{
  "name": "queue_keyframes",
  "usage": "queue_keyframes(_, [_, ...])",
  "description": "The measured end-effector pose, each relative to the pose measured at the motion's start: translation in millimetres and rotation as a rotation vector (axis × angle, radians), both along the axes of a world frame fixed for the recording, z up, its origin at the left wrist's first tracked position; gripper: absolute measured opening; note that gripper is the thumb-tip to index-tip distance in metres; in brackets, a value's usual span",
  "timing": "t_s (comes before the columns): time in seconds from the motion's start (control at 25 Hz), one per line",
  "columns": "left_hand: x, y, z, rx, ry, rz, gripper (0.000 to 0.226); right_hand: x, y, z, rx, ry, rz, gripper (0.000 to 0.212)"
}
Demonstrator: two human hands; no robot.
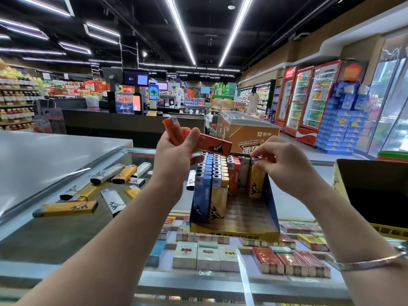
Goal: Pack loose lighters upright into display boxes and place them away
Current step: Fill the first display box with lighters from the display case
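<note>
Our left hand [176, 149] grips three orange lighters [198, 140] above the display box [234, 233] on the glass counter [66, 235], our right hand [284, 160] pinches one upright yellow lighter [256, 184] at the box's back-right corner, and about ten loose lighters [106, 186] lie near the counter's left edge.

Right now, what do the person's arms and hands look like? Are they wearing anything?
Both arms are bare, with no sleeves showing up to the picture's edge. The left hand has no ring, watch or glove that can be seen. The right hand is bare too, but that arm wears a thin, plain silver bangle round the wrist.
</note>
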State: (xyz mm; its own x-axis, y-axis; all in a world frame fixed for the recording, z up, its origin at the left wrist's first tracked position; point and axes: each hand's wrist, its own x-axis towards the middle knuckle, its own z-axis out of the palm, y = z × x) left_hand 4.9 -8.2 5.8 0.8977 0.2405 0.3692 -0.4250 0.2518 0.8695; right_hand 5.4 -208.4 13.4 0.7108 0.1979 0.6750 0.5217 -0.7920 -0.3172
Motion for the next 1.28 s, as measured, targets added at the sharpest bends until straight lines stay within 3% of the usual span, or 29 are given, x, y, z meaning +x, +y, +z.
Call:
queue_keyframes(0.44, [-3,-1,-4,0.163,-0.127,-0.017,0.016,-1,-8,5,-0.012,0.124,0.050,0.012])
queue_keyframes(0.92, [-3,-2,-4,0.157,-0.134,0.013,0.018,-7,-11,8,-0.022,0.227,0.111,0.015])
queue_keyframes(1.16, [-6,-3,-4,0.180,-0.150,0.020,0.028,0,-4,1,-0.109,0.106,0.003,0.009])
queue_keyframes(1.28, [-7,-3,-3,0.175,-0.186,0.025,0.030,-2,-1,-1,0.002,0.049,0.032,0.008])
